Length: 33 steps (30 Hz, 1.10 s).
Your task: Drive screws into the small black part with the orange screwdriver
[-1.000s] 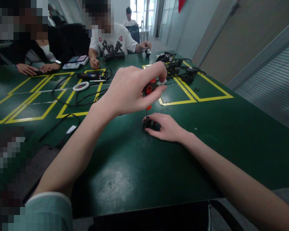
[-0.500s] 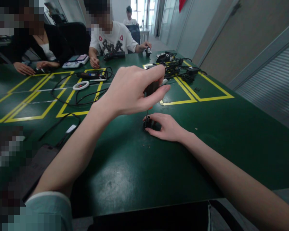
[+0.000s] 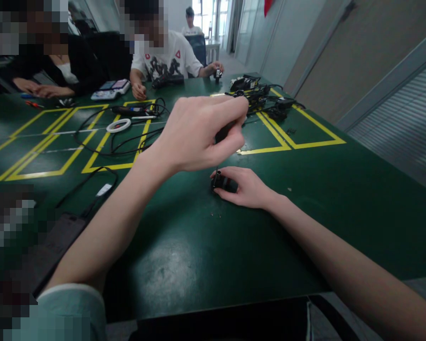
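Observation:
My left hand (image 3: pixel 199 135) is raised over the table, its fingers closed around the dark handle of a screwdriver (image 3: pixel 224 133). The thin shaft points down, and its lower end meets a small black device (image 3: pixel 228 183) with a short round post on top. Where exactly the tip sits is too small to tell. My right hand (image 3: pixel 249 188) lies on the table and grips that device between thumb and fingers. Nearer to me, tiny screw-like bits (image 3: pixel 216 215) lie on the green table (image 3: pixel 255 251).
Black cables and adapters (image 3: pixel 259 97) are heaped at the far right. A white ring (image 3: pixel 119 125) and a looped cord (image 3: pixel 92 142) lie to the left. Two people sit across; one person's hand (image 3: pixel 215 69) holds a small black part. A dark flat case (image 3: pixel 53 241) is at left.
My left fingers have curled tighter around the screwdriver handle, while my right hand and the device stay put. At far left, a co-worker's hands have drawn back from the tools there.

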Each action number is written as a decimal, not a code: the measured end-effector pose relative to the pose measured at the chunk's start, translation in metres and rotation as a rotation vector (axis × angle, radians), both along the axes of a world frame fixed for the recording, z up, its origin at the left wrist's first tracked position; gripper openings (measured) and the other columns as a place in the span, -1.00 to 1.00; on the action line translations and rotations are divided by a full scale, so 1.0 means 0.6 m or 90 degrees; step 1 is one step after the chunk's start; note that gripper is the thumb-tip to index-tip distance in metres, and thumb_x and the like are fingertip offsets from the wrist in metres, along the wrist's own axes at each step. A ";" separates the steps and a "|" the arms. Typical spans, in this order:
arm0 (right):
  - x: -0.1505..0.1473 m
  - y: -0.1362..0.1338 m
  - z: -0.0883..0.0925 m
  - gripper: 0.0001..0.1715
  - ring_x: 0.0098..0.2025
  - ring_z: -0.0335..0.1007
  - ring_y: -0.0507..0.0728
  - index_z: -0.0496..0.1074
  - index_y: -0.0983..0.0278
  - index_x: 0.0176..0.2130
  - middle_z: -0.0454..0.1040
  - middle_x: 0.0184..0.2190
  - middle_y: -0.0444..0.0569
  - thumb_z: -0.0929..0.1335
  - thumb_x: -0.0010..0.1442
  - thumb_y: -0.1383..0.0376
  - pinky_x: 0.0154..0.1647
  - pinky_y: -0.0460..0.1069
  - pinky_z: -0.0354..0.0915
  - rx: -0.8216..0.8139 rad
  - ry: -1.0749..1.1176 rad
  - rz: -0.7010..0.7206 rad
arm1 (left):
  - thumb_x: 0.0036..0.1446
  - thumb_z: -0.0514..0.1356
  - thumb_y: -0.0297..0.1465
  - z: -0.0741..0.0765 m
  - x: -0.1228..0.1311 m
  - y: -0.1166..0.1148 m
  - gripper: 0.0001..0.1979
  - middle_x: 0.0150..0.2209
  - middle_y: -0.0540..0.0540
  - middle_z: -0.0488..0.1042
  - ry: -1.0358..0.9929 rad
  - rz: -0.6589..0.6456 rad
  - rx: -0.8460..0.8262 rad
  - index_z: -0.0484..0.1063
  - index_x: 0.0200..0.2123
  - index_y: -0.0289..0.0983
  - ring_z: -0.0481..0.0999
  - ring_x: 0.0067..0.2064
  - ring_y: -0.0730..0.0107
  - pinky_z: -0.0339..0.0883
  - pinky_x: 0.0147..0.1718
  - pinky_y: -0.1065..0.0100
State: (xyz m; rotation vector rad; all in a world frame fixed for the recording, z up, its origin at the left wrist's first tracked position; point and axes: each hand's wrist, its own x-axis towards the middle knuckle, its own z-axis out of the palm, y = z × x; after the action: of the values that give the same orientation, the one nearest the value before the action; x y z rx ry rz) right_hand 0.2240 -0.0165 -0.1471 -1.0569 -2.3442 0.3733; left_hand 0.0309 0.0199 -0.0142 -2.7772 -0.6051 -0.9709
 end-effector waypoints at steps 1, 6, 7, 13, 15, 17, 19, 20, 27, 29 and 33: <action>0.000 0.000 0.000 -0.72 -0.10 0.64 0.29 0.51 0.29 -0.07 0.68 -0.07 0.14 0.38 0.29 0.18 -0.09 0.14 0.49 0.000 -0.002 -0.001 | 0.26 0.05 -0.40 0.001 0.000 -0.001 -0.81 -0.48 -0.07 0.47 0.003 0.004 -0.007 0.45 -0.34 -0.20 0.47 -0.41 0.27 0.14 -0.40 0.24; 0.000 0.000 0.002 -0.73 -0.07 0.64 0.29 0.51 0.29 -0.08 0.68 -0.07 0.14 0.39 0.28 0.19 -0.06 0.15 0.49 -0.005 0.004 -0.001 | 0.34 0.11 -0.26 0.004 0.001 -0.003 -0.78 -0.57 -0.02 0.41 0.009 0.036 -0.032 0.46 -0.34 -0.18 0.48 -0.44 0.28 0.15 -0.43 0.27; 0.000 -0.001 0.002 -0.74 -0.09 0.64 0.29 0.51 0.28 -0.08 0.68 -0.08 0.13 0.39 0.28 0.19 -0.08 0.14 0.48 -0.008 0.008 0.000 | 0.33 0.12 -0.27 0.004 0.002 -0.004 -0.79 -0.56 -0.02 0.41 0.010 0.036 -0.036 0.45 -0.34 -0.18 0.48 -0.44 0.28 0.15 -0.43 0.27; 0.000 -0.003 0.004 -0.76 -0.09 0.64 0.29 0.50 0.27 -0.10 0.67 -0.07 0.13 0.38 0.28 0.19 -0.08 0.15 0.48 -0.020 0.005 -0.003 | 0.31 0.12 -0.35 0.006 0.008 -0.009 -0.84 -0.48 -0.04 0.47 0.015 0.024 -0.084 0.43 -0.34 -0.20 0.46 -0.45 0.34 0.16 -0.43 0.27; 0.000 -0.002 0.003 -0.76 -0.06 0.63 0.30 0.49 0.27 -0.09 0.67 -0.05 0.14 0.38 0.28 0.19 -0.04 0.16 0.48 -0.018 0.004 -0.002 | 0.34 0.14 -0.29 0.008 0.007 -0.010 -0.79 -0.50 -0.03 0.46 0.015 0.031 -0.091 0.42 -0.36 -0.21 0.44 -0.47 0.36 0.16 -0.44 0.29; 0.001 -0.001 0.003 -0.75 -0.05 0.63 0.30 0.48 0.26 -0.09 0.68 -0.04 0.13 0.38 0.29 0.18 -0.03 0.16 0.47 -0.016 0.005 -0.002 | 0.35 0.16 -0.24 0.009 0.007 -0.009 -0.76 -0.53 -0.02 0.43 0.017 0.044 -0.089 0.41 -0.37 -0.21 0.43 -0.48 0.35 0.15 -0.45 0.29; 0.001 -0.001 0.003 -0.76 -0.07 0.63 0.29 0.49 0.26 -0.10 0.68 -0.06 0.12 0.39 0.29 0.18 -0.06 0.14 0.46 -0.020 0.008 -0.002 | 0.35 0.16 -0.23 0.009 0.007 -0.010 -0.76 -0.54 -0.01 0.41 0.020 0.060 -0.091 0.41 -0.36 -0.20 0.44 -0.46 0.32 0.15 -0.43 0.28; 0.001 -0.001 0.003 -0.76 -0.09 0.62 0.27 0.49 0.26 -0.10 0.68 -0.08 0.11 0.39 0.30 0.18 -0.07 0.13 0.46 -0.026 0.011 0.000 | 0.34 0.16 -0.24 0.009 0.007 -0.011 -0.78 -0.54 -0.02 0.41 0.022 0.066 -0.095 0.42 -0.34 -0.20 0.45 -0.45 0.30 0.16 -0.41 0.28; 0.001 0.002 0.006 -0.71 -0.19 0.60 0.24 0.51 0.34 -0.09 0.66 -0.14 0.14 0.39 0.29 0.18 -0.17 0.09 0.43 -0.051 0.021 0.005 | 0.30 0.08 -0.40 0.007 0.006 -0.011 -0.83 -0.36 -0.10 0.54 0.022 0.069 -0.109 0.47 -0.17 -0.22 0.53 -0.28 0.20 0.24 -0.32 0.25; 0.000 0.003 0.004 -0.70 -0.23 0.59 0.22 0.51 0.32 -0.08 0.66 -0.16 0.13 0.40 0.29 0.17 -0.20 0.07 0.43 -0.042 0.018 0.000 | 0.29 0.07 -0.42 0.007 0.006 -0.008 -0.82 -0.30 -0.14 0.56 0.028 0.058 -0.097 0.48 -0.18 -0.23 0.55 -0.24 0.19 0.26 -0.30 0.24; 0.000 0.004 0.001 -0.72 -0.20 0.58 0.22 0.50 0.29 -0.08 0.66 -0.16 0.11 0.41 0.28 0.17 -0.17 0.08 0.43 -0.014 0.013 -0.002 | 0.30 0.10 -0.41 0.009 0.005 -0.006 -0.80 -0.36 -0.10 0.57 0.039 0.035 -0.086 0.53 -0.15 -0.18 0.56 -0.29 0.22 0.27 -0.33 0.25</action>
State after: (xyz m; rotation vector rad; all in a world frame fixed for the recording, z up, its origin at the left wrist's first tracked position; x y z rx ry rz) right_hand 0.2240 -0.0141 -0.1465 -1.0612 -2.3255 0.4078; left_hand 0.0337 0.0163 -0.0086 -2.8777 -0.7612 -0.8611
